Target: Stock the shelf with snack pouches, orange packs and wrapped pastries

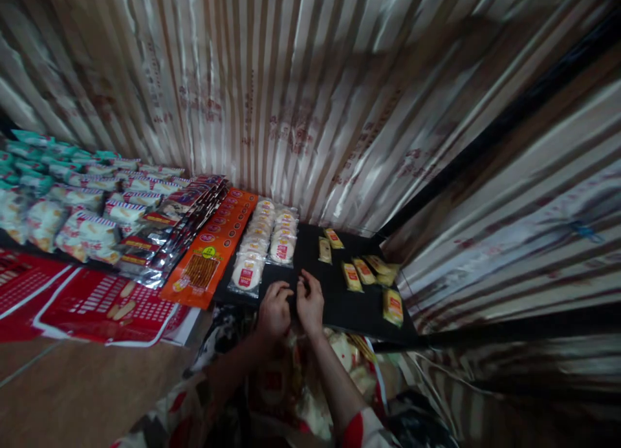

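Observation:
My left hand (274, 311) and my right hand (311, 302) are close together over the front edge of a black shelf (315, 293), a narrow gap between them. Their fingers are loosely bent and slightly apart, and I see nothing held in either. Just beyond my left hand, round white crackers in clear wrappers (246, 273) lie in two overlapping rows. Several small yellow packets (352, 277) are scattered to the right of my right hand. Below my forearms sits an opened bag of wrapped snacks (342, 351), partly hidden by them.
Left of the crackers lie an orange snack packet (206, 260), a stack of dark shiny packets (179, 218), white wrapped snacks (87, 231) and green packets (33, 157). Red bags (109, 306) hang along the front. Striped sheeting (291, 99) and a dark pole (466, 138) enclose the shelf.

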